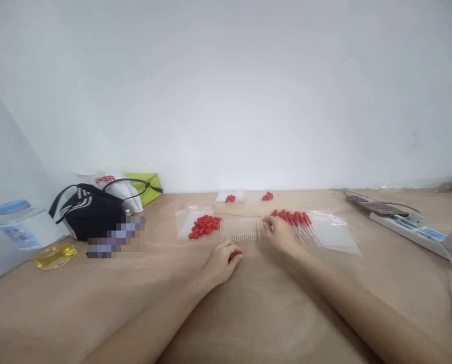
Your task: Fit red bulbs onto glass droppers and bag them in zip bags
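My left hand (221, 263) rests low on the table with its fingers closed round a small red piece (235, 255). Just beyond it lies a row of thin pale sticks (239, 230), side by side. At the right end of that row is my right hand (278, 231), thumb and forefinger bent together; anything between them is too small to make out. A pile of red pieces (205, 226) lies left of the sticks on a clear plastic bag (184, 222). Right of my right hand, several sticks with red tips (296, 217) lie beside another clear bag (335, 235).
Two small bags with red pieces (230, 198) (267, 195) lie near the wall. A black bag (93, 212), a bottle with a blue cap (24, 222) and a yellow pouch (55, 255) stand left. A power strip (411, 232) with cables and a phone (377, 206) lie right.
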Demonstrator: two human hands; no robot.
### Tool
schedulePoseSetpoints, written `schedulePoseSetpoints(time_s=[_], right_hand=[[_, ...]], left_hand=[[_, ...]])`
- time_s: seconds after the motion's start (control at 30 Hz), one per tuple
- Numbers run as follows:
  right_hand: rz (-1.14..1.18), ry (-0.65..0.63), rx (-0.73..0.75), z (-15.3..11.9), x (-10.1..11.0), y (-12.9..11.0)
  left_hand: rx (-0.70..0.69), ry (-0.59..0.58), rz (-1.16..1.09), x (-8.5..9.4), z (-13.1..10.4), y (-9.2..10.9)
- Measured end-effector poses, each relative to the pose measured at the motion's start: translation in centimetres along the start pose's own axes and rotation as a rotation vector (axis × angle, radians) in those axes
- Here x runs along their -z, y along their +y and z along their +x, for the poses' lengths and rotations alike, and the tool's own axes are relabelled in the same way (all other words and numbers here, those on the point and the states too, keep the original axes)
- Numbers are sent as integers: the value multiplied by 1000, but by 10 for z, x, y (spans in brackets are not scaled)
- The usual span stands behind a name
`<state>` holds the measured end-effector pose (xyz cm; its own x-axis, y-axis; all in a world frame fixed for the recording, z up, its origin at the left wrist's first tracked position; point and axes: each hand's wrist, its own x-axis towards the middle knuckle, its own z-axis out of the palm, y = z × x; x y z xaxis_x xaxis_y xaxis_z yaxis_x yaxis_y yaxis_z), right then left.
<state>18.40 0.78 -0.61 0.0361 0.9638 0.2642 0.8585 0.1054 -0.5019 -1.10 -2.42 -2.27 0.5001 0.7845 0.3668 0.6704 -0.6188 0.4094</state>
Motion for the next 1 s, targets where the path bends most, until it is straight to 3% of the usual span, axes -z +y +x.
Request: schedulePoseSetpoints(time_s=[0.1,0.2,0.33,0.57,1.0], right_hand=[[72,164,367,-33,6,19],[111,220,502,-56,7,33],[81,199,539,-62,7,32],[-12,119,618,-64,7,23],[-5,130,677,-64,6,20]], left_hand=[[-28,72,-41,0,1,3],[-47,105,-130,-3,2,7],[-95,79,-198,-7,2,10],[-28,51,-241,-5,4,10],[27,12,-239,-4,5,14]])
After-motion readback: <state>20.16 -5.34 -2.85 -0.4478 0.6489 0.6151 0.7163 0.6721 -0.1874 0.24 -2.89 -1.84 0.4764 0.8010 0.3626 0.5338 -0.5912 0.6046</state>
